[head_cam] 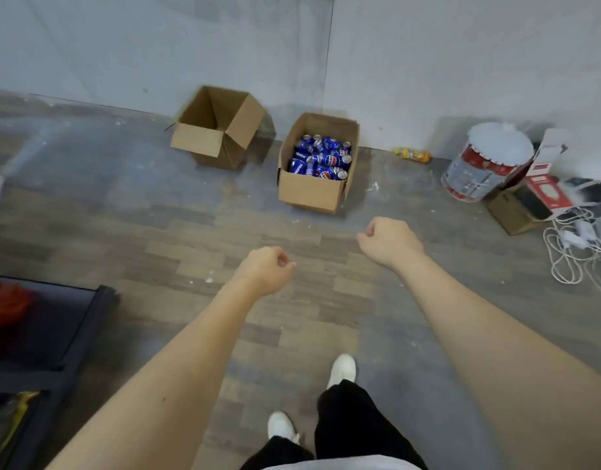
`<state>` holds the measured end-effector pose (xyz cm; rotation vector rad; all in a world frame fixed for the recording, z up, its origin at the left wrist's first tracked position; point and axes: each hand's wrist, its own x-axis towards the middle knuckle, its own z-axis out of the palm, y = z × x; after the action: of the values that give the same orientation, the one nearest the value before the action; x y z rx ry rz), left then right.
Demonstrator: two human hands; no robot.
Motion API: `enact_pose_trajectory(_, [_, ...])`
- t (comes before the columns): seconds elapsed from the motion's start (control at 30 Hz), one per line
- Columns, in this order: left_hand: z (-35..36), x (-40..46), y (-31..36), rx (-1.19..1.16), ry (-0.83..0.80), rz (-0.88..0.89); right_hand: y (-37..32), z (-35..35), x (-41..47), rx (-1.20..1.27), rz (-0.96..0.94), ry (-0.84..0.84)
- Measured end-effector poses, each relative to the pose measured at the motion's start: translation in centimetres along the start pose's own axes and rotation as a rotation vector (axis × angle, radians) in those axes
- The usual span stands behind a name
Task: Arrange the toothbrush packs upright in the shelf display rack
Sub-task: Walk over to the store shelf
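Note:
No toothbrush packs show in the head view. A dark shelf rack (71,337) stands at the lower left edge, with red and yellow items inside it. My left hand (266,269) hangs over the wooden floor with its fingers curled into a fist and holds nothing. My right hand (389,240) is a little farther forward and to the right, also curled into a fist and holding nothing. Both forearms reach forward from the bottom of the frame.
An empty open cardboard box (214,130) and a box of blue soda cans (317,164) stand by the far wall. A bucket (485,164), small boxes (529,205) and white cables (573,245) crowd the right. My feet in white shoes (341,369) stand below.

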<state>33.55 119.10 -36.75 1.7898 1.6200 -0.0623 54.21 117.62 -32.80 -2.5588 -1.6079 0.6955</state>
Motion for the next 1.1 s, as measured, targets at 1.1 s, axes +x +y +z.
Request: enact_pose_trajectory(1.1, [-24.1,36.2,-15.7,-0.237,0.033,-0.656,-41.9,5.6,44.2,-0.327,-0.614,-0.488])
